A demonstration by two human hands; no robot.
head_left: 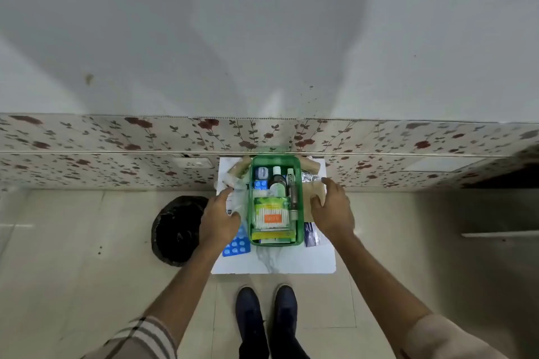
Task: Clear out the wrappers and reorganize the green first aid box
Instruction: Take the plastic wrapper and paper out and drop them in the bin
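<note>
The green first aid box (300, 201) stands on a small white table (291, 262) against the wall. Inside it are bottles, a blue blister strip and a pack of cotton swabs (269, 213). My left hand (218, 217) hovers left of the box over clear plastic wrappers (237, 186), fingers apart. My right hand (332, 210) is right of the box, fingers spread above a beige piece (320, 192); whether it touches it is unclear. A blue pill blister (237, 245) lies below my left hand. A dark sachet (310, 234) lies right of the box.
A black-lined bin (178, 230) stands on the floor left of the table. Brown bandage rolls (239, 167) and a foil wrapper (309, 176) lie at the table's back. My shoes (267, 318) are in front of the table. A flowered wall panel runs behind.
</note>
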